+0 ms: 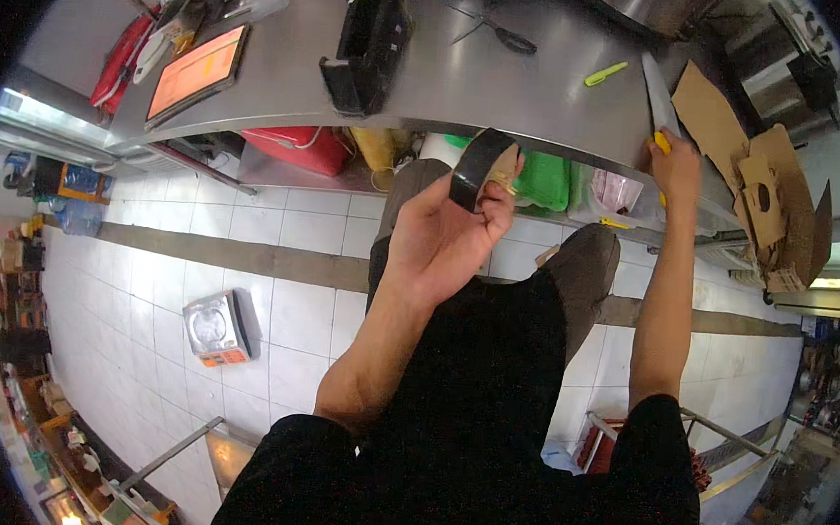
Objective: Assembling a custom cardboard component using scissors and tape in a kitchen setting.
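Observation:
My left hand [450, 230] is raised in front of the table edge, its fingers closed round a curved piece of cardboard covered in black tape [478, 171], whose tan inner side faces right. Over the table's right front edge, my right hand [675, 168] grips the yellow handle of a knife [656, 89]. Its long grey blade lies along the tabletop, pointing away from me. Left of the blade is a yellow-green pen-like tool [605, 74]. Farther left are dark-handled scissors [512, 40] with spread blades, and a black open-topped holder [363, 49].
Cut cardboard pieces [767, 196] lean at the right end of the metal table [551, 100]. A tablet [196, 74] lies at the left. Under the tabletop are a red container [296, 147] and a green bag [547, 181]. A kitchen scale [216, 328] stands on the tiled floor.

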Motion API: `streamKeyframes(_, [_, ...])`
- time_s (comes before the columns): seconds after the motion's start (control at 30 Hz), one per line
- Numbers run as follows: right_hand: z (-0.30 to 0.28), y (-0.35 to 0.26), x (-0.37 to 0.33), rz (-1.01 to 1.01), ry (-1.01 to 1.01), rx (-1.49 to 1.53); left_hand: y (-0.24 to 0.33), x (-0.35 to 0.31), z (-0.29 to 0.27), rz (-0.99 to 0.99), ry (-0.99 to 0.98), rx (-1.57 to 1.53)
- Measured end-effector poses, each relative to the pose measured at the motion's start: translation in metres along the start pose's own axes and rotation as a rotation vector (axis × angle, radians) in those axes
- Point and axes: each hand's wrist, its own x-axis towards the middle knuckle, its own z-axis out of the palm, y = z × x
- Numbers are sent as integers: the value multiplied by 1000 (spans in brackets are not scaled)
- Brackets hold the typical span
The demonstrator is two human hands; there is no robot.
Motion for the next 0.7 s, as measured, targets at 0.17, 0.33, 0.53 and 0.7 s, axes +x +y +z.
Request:
streamKeyframes(0.17, [-70, -99, -44, -169, -16, 723, -2, -5, 0, 14, -21, -18])
streamKeyframes(0.33, [-120, -183, -122, -146, -434, 1518, -25, -9, 14, 284, 32, 572])
streamKeyframes(0.53, [-119, -188, -128, -38, -518, 1766, -19, -14, 0, 635, 87, 1224])
streamKeyframes(0.7, [-107, -184, -124, -121, -451, 2003, -28, -18, 15, 757, 83, 1394])
